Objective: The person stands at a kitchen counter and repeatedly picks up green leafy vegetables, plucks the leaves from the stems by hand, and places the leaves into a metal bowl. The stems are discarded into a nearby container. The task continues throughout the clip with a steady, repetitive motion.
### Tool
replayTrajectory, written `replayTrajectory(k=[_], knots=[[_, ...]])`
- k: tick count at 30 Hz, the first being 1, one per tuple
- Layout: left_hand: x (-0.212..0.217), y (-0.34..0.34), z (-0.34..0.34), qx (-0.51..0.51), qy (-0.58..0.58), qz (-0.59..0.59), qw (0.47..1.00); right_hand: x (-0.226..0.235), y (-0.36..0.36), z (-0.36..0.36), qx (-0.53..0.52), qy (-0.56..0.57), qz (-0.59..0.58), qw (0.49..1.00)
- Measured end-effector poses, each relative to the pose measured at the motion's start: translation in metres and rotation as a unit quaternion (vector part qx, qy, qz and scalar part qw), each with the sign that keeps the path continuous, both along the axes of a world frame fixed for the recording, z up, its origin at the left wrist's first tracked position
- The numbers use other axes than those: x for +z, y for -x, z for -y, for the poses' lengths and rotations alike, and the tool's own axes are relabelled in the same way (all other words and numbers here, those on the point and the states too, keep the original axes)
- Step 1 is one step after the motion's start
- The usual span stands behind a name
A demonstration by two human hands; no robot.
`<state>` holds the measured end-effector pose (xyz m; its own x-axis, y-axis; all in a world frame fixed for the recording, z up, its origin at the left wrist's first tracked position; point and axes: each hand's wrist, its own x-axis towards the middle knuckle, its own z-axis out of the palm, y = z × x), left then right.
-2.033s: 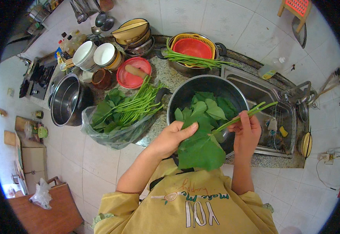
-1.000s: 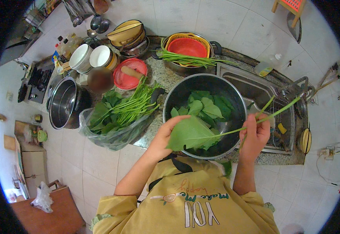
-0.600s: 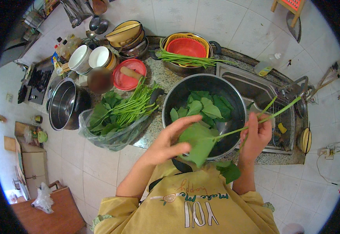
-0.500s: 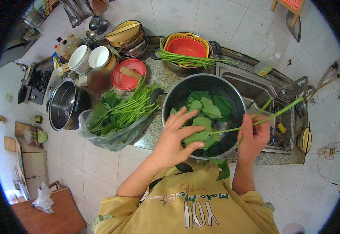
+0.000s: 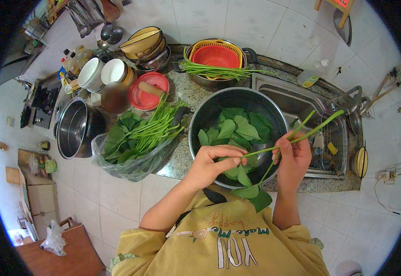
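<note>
While the person stands at the near edge of the speckled stone counter, work centres on a large steel bowl holding loose green leaves, placed directly in front of the body, apparently so stripped leaves drop straight in. To its right lies a steel sink; to its left, a clear plastic bag of leafy stalks overhangs the counter's near edge, within easy reach. Farther left stands an empty steel pot. Along the far side sit a stack of bowls, a red plate, and a pan holding an orange basket with long green stems laid across it.

The right hand is closed around two long green stems, holding them slanted above the bowl's right rim. The left hand pinches the lower end of one stem over the bowl's near rim, fingers curled. One leaf hangs below the counter edge.

Open counter is scarce; free room remains only above the bowl and over the sink.
</note>
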<state>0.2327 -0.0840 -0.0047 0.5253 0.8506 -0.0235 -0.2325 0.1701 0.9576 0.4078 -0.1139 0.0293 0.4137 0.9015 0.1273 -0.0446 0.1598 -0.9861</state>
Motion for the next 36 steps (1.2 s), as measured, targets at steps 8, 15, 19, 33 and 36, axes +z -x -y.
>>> replayTrajectory(k=[8, 15, 19, 33, 36], knots=[[-0.005, 0.004, -0.006, 0.053, 0.008, -0.063, 0.997, 0.000, -0.007, -0.003, 0.004, -0.049, 0.007, 0.999], [-0.014, 0.005, -0.018, 0.094, -0.277, -0.222, 0.930, 0.006, -0.010, -0.008, -0.008, -0.089, -0.021, 0.996], [-0.002, 0.011, -0.018, -0.102, -0.102, 0.025, 0.989, 0.002, -0.013, -0.009, -0.016, -0.085, -0.075, 0.993], [0.010, -0.001, 0.012, 0.033, 0.157, 0.057, 0.985, -0.027, -0.019, -0.019, 0.009, -0.053, -0.179, 0.982], [0.015, 0.000, 0.013, 0.041, 0.133, 0.049, 0.989, -0.026, -0.017, -0.018, 0.003, -0.048, -0.177, 0.983]])
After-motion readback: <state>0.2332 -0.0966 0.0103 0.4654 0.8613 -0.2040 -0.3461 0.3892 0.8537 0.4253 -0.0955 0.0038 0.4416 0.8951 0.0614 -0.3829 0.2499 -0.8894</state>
